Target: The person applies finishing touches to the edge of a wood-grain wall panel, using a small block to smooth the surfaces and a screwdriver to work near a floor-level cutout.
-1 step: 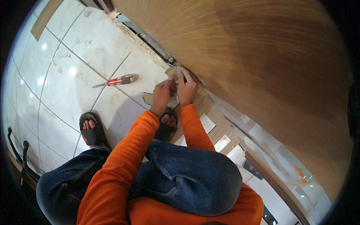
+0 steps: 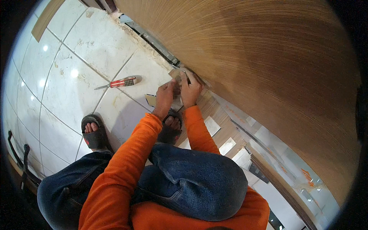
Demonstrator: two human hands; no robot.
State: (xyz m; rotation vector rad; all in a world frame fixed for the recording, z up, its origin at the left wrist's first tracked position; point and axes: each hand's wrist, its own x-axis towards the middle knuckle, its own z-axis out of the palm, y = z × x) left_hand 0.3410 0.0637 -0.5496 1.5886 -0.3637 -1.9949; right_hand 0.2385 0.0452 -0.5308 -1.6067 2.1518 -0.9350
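Crouching over a pale, glossy tiled floor (image 2: 65, 80), the person works both hands at the foot of a large wood-grain panel (image 2: 268, 69) whose fine brown streaks bend with the lens. The left hand (image 2: 165, 96) is curled, fingers folded down onto a small flat piece of tan material (image 2: 175, 73) — thin, angular, like an offcut of board or laminate — which lies right where the floor meets the panel's lower edge. The right hand (image 2: 190, 90) is also closed around that piece from the other side, its fingers pressed close to the panel; whether a small tool sits between the two hands cannot be made out, as that spot is blurred. A second tan scrap (image 2: 150, 99) peeks out just left of the left wrist, mostly hidden by it.

Near the hands, on the tiles, lies a screwdriver (image 2: 117, 82) with a red-and-white handle and a slim metal shaft. Grey grout lines cross the floor, with crumbly debris along the metal track (image 2: 153, 42) under the panel. Bright orange sleeves (image 2: 126, 161) and blue denim knees (image 2: 199, 180) fill the lower frame — a dark rubbery sandal (image 2: 93, 132) shows on one foot, the other sandal half covered by the forearms.
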